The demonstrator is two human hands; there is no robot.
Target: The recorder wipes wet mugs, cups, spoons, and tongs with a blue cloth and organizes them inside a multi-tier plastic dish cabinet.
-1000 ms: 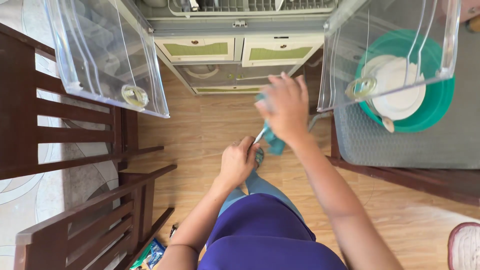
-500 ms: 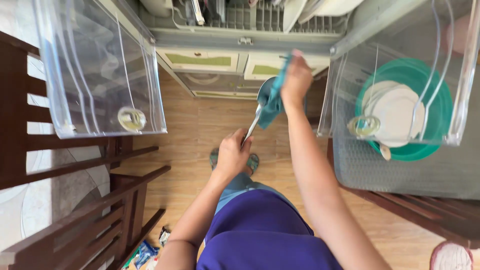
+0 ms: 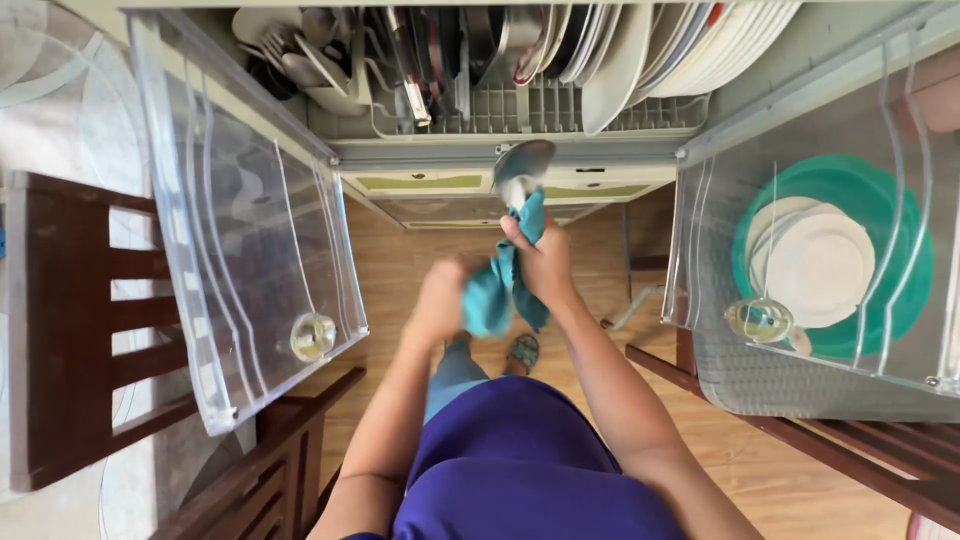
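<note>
While cloth (image 3: 497,292) wraps ladle (image 3: 523,165), hands (image 3: 541,262) grip.

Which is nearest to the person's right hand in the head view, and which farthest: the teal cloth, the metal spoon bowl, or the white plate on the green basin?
From the right hand:
1. Teal cloth, in its grip.
2. Metal spoon bowl, just above.
3. White plate, far right, on the green basin.

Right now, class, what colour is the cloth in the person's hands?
Teal blue-green cloth, plain; the head view shows it.
</note>
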